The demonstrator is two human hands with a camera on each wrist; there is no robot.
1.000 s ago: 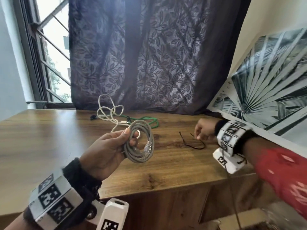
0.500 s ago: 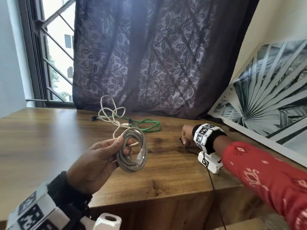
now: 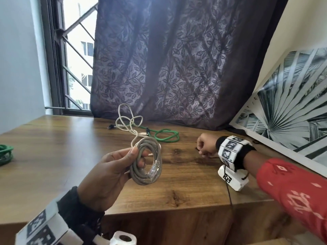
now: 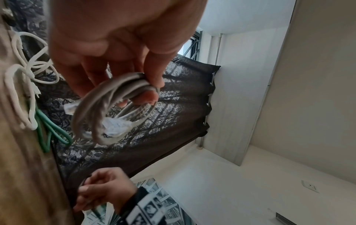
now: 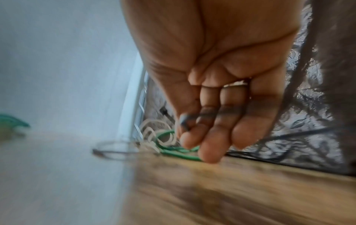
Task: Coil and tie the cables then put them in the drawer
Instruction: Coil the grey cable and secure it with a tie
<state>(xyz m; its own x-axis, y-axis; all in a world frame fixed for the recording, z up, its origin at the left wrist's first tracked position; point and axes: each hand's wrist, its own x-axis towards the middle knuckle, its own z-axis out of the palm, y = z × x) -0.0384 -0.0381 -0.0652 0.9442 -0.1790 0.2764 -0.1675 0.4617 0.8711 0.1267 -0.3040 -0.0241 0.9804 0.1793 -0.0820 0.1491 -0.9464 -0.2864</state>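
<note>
My left hand [image 3: 138, 157] holds a coiled grey network cable [image 3: 150, 179] above the wooden table [image 3: 53, 156], thumb and fingers pinching one side of the coil. In the left wrist view the grey coil [image 4: 96, 109] hangs from my fingertips [image 4: 154, 79], its clear plugs inside the loop. My right hand [image 3: 201, 147] rests on the table to the right, fingers curled over a thin black tie [image 4: 84, 181]. The blurred right wrist view shows the black tie [image 5: 221, 111] lying across my curled fingers [image 5: 212, 144].
A loose white cable [image 3: 129, 122] and a loose green cable [image 3: 166, 137] lie at the back of the table by the dark curtain [image 3: 177, 68]. Another green coil [image 3: 5, 154] sits at the left edge. A leaf-print picture [image 3: 292, 112] leans at the right.
My right hand has closed over the black tie, which lay in plain sight beside it a second ago. My left hand keeps holding the grey coil.
</note>
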